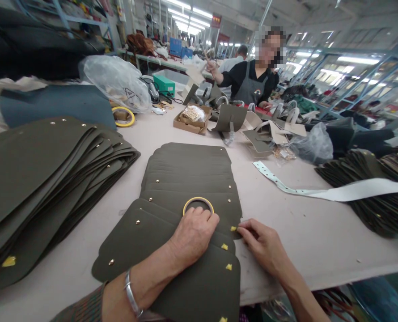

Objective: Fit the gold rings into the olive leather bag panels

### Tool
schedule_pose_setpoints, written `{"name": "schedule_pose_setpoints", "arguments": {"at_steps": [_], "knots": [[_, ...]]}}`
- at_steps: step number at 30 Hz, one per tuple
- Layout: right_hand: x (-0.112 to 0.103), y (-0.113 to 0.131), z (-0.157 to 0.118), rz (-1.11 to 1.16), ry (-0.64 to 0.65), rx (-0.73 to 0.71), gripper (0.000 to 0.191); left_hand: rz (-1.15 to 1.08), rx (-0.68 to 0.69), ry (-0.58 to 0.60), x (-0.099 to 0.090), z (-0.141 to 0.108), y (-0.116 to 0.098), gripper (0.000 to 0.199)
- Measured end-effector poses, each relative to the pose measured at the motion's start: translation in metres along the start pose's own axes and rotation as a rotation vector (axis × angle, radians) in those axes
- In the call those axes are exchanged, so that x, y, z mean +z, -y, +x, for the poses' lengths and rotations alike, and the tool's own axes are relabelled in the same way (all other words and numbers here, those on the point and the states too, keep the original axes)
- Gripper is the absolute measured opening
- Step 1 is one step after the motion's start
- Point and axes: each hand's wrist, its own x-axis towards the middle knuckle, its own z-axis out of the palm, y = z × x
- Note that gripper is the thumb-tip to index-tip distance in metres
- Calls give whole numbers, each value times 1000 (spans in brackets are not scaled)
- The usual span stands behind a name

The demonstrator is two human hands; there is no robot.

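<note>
Overlapping dark olive panels (188, 167) with small metal studs lie fanned out in front of me, looking like leather or a similar sheet. My left hand (196, 230) is closed round a roll of yellow tape (198, 199) and rests on the panels. At their right edge, my right hand (264, 245) pinches with thumb and forefinger at a panel's corner, right beside a small yellow tape piece (233, 228). More bits of yellow tape (229, 267) stick along the right side of the nearer panels.
A thick stack of similar panels (51, 165) lies left, another stack (380, 188) right. A white perforated strip (340, 193) crosses the table. Behind are a second tape roll (132, 118), a cardboard box (192, 125), a plastic bag (115, 82) and a co-worker (249, 85) among bag parts.
</note>
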Motion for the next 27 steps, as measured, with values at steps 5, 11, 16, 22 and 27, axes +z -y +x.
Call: {"name": "schedule_pose_setpoints", "arguments": {"at_steps": [5,11,16,22,27], "knots": [[9,2,-8,-163,-31,-151,19,0,-1,11,-2,-1,-2,12],[13,13,0,-271,-30,-138,18,-33,16,-7,-6,-2,-4,12],[9,24,13,-294,-19,0,15,27,35,-119,-6,2,-2,12],[-5,31,7,-166,217,62,14,-45,5,-201,-3,4,6,16],[-9,27,-3,84,118,17,17,-354,103,-281,-8,3,9,22]]}}
